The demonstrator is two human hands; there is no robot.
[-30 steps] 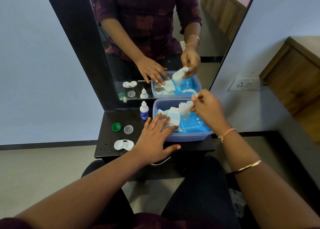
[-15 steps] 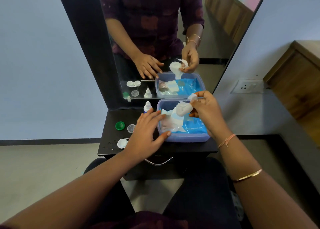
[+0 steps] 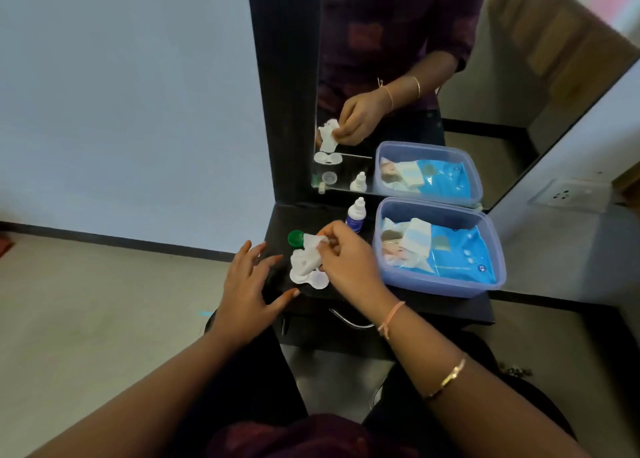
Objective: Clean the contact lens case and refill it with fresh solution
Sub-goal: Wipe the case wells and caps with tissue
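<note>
My left hand (image 3: pixel 247 284) hung spread, fingers apart, holding nothing, at the table's (image 3: pixel 415 307) left edge. At its three o'clock, my right hand (image 3: pixel 346 260) pinched a crumpled white wipe (image 3: pixel 304 258) over the white lens case (image 3: pixel 318 280). The case lay on the table, half covered, with a green cap (image 3: pixel 295 238) at its twelve o'clock.
</note>
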